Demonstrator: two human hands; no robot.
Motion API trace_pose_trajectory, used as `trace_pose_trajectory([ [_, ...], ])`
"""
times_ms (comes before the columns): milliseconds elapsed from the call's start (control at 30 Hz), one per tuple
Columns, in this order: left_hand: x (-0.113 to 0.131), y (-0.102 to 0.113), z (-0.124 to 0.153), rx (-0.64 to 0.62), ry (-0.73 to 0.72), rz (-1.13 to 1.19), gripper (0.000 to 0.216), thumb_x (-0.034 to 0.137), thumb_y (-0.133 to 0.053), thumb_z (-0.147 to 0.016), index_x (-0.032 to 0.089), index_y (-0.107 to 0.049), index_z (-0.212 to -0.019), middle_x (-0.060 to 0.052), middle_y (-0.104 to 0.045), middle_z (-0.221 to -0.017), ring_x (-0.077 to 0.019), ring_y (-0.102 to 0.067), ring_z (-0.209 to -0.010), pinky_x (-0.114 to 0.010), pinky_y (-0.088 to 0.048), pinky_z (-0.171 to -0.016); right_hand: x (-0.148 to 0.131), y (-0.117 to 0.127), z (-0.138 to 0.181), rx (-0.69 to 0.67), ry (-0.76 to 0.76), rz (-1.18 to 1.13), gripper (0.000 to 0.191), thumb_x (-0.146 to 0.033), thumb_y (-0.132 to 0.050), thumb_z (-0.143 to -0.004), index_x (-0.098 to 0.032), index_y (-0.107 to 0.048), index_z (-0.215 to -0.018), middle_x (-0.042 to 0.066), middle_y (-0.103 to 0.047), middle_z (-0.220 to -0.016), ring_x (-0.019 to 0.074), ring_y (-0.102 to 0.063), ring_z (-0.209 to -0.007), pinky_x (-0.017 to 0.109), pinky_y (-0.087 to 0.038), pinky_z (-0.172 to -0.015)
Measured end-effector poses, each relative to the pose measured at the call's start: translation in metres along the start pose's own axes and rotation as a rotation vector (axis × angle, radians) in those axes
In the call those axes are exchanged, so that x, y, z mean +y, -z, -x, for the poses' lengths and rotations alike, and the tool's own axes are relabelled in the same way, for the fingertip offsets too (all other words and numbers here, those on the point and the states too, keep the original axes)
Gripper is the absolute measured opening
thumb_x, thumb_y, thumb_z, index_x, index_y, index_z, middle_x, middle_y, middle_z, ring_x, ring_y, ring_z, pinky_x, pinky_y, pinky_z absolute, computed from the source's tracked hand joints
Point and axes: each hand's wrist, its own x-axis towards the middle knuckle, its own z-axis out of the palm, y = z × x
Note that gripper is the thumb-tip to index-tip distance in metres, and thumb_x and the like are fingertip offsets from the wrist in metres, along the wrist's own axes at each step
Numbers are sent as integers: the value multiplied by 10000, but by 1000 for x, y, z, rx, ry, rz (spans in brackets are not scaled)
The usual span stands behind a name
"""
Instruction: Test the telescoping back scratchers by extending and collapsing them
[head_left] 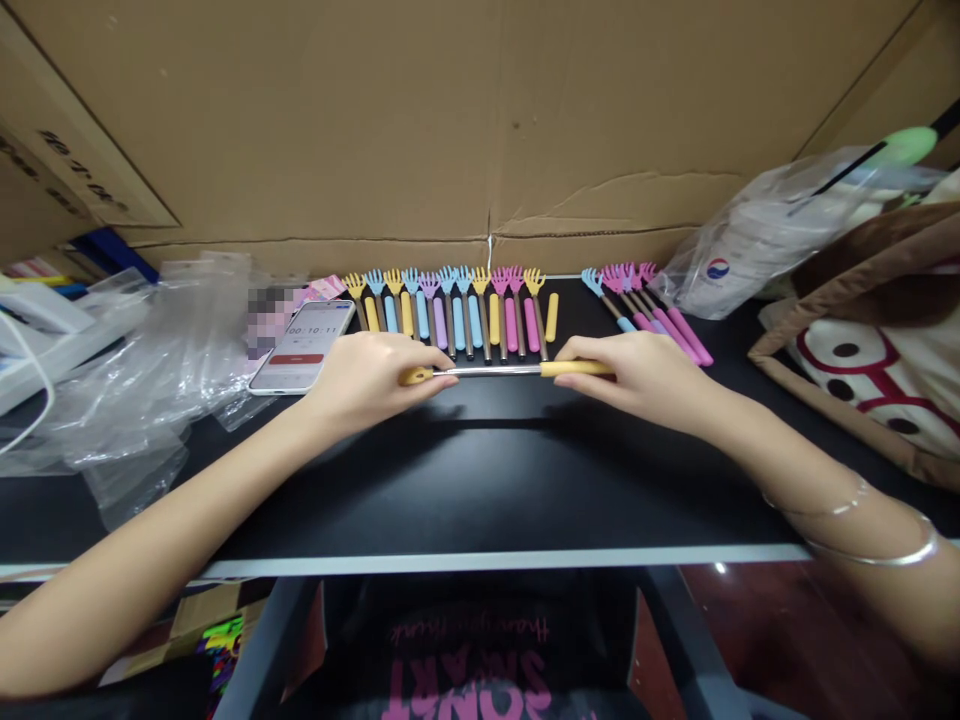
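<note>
Over there a slim back scratcher [506, 371] is held up by both ends above the black desk [480, 490], nearly level and roughly parallel to the front edge. Its shiny metal rod [480, 372] shows bare; a smooth yellow sleeve [562, 368] covers the right end, a partly hidden yellow piece [415, 377] the left.

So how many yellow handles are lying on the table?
4, all in the long row: a yellow handle at the left end, another two along, one right of the middle, one at the right end. The hands might hide more.
</note>
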Motion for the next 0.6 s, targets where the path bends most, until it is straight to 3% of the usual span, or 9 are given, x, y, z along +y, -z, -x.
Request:
trace_pose_trajectory([
  [167, -4, 3, 0, 27, 11, -55, 307, 468, -546, -923, 263, -763, -854, 0, -734, -731, -139, -654, -668, -226, -294, -505, 16, 9, -4, -96, -67, -303, 463, -604, -452, -890, -189, -656, -890, -15, -559, -637, 93, -426, -539, 249, -258, -545],
  [367, -3, 3, 0, 66, -18, -87, 286, 453, -552, -924, 264, -760, -870, 2, -711, -698, -136, -643, -642, -232, -277, -490, 20, 13, -6, -124, -134, -457, 489, -638, -534, -828, -167, -660, -870, -15, -527, -645, 86, -402, -557, 258, -269, -537],
  [600, -6, 4, 1, 123, -60, -110, 267, 453, -558, -931, 262, -745, -925, 14, -649, -622, -123, -596, -584, -226, -277, -497, 25, 6, -5, -167, -168, -716, 442, -615, -560, -858, -178, -541, -916, -80, -406, -530, 55, -351, -450, 228, -251, -444],
])
